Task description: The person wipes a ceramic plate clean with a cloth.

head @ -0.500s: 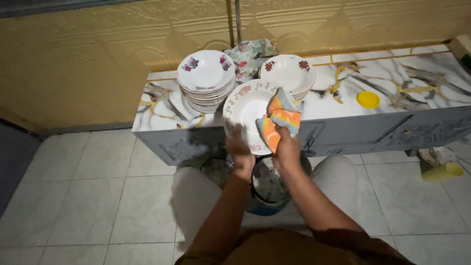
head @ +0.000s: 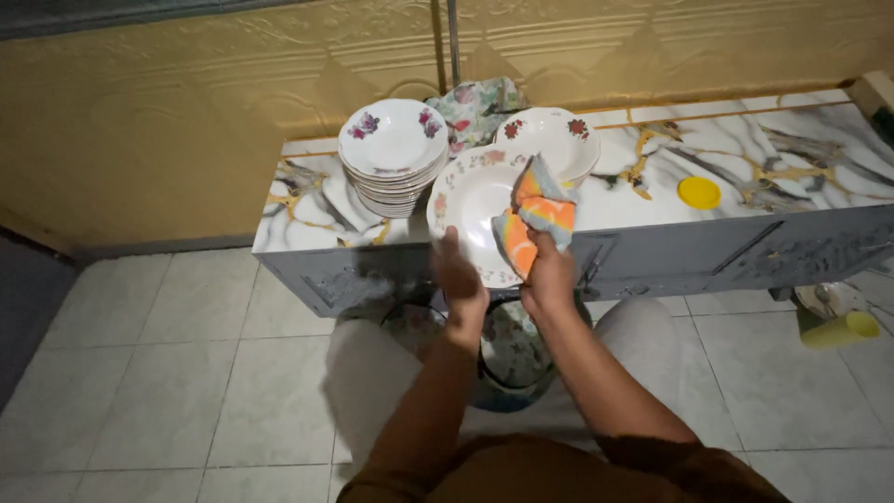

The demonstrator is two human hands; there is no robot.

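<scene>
Head view, looking down over the person's own arms and lap. Left hand (head: 460, 279) grips the lower rim of a white plate (head: 470, 200) with a floral border, fingers curled round the edge; the plate is tilted up toward the camera, held out in front of the marble-pattern counter (head: 745, 177) at its front edge. Right hand (head: 549, 278) is closed on an orange, yellow and grey cloth (head: 535, 219), bunched and pressed against the right half of the plate's face. The two hands sit just beside each other under the plate.

On the counter behind: a tall stack of white bowls (head: 393, 154) with flower prints, to the left of the held plate; a second, lower stack of bowls (head: 549, 138) to the right, partly hidden by the cloth. Between the stacks, against the yellow wall (head: 186, 121), a crumpled floral fabric (head: 475, 102). A small yellow lid (head: 698, 192) lies flat further right, well apart from the dishes.

Below the hands, between the person's knees, a round basin (head: 507, 359) holding patterned dishes, contents dim. A yellow cup (head: 843, 329) lies on its side on the tiled floor (head: 158, 373) at far right.
</scene>
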